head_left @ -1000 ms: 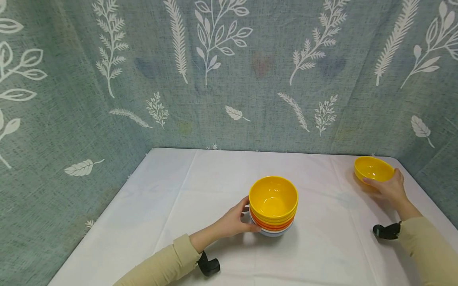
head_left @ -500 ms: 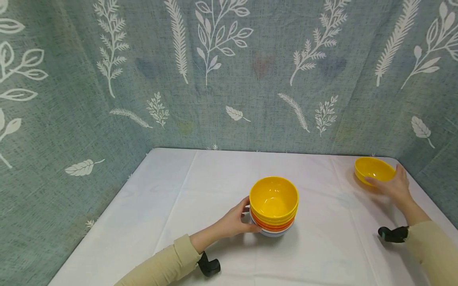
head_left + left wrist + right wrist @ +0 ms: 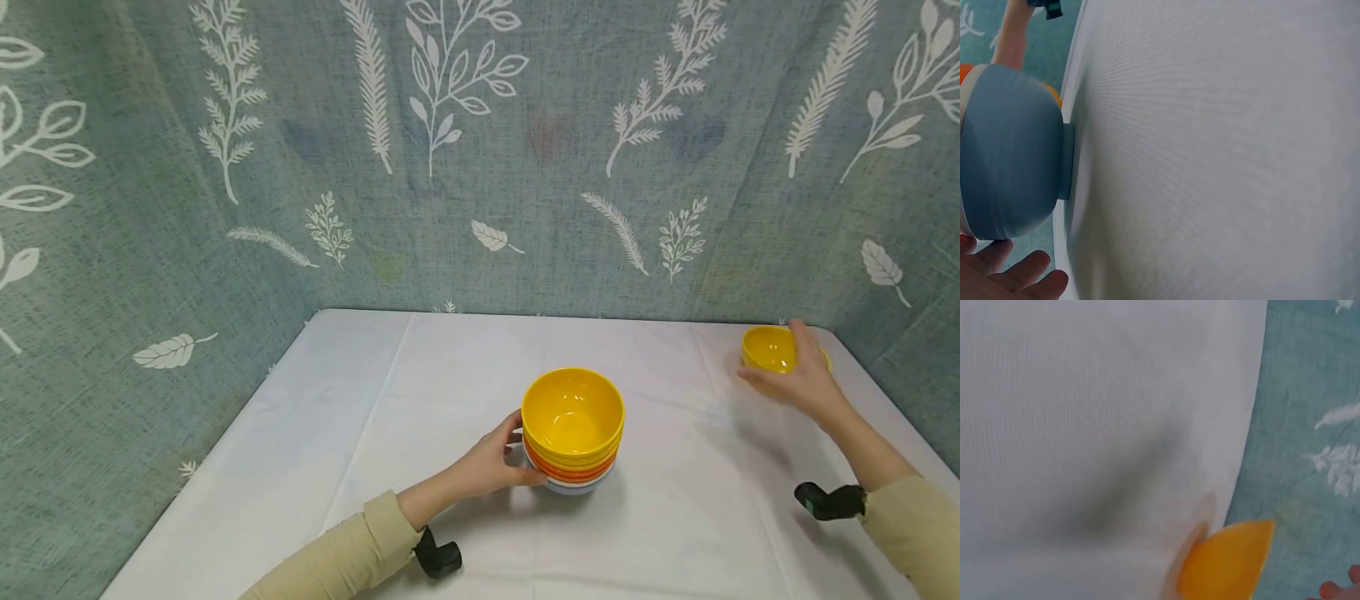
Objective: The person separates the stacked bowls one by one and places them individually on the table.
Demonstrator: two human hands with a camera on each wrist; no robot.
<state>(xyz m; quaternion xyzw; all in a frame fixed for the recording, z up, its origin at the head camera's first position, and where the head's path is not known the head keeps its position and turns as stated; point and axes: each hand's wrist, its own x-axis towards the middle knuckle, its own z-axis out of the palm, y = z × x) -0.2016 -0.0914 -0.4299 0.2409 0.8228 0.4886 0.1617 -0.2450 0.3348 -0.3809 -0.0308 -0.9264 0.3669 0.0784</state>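
2 hands at bowls, left hand (image 3: 491,462) gripping bowl stack (image 3: 573,433), right hand (image 3: 798,379) fingers spread by yellow bowl (image 3: 767,347)

White-clothed table (image 3: 390,417), bowl stack (image 3: 573,433), yellow bowl (image 3: 767,347)

No readable text, labels or numbers — bowls plain, backdrop only leaf prints

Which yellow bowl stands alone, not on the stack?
The small yellow bowl at the table's far right corner, by the right hand. The other yellow bowl tops the stack, which the left hand holds.
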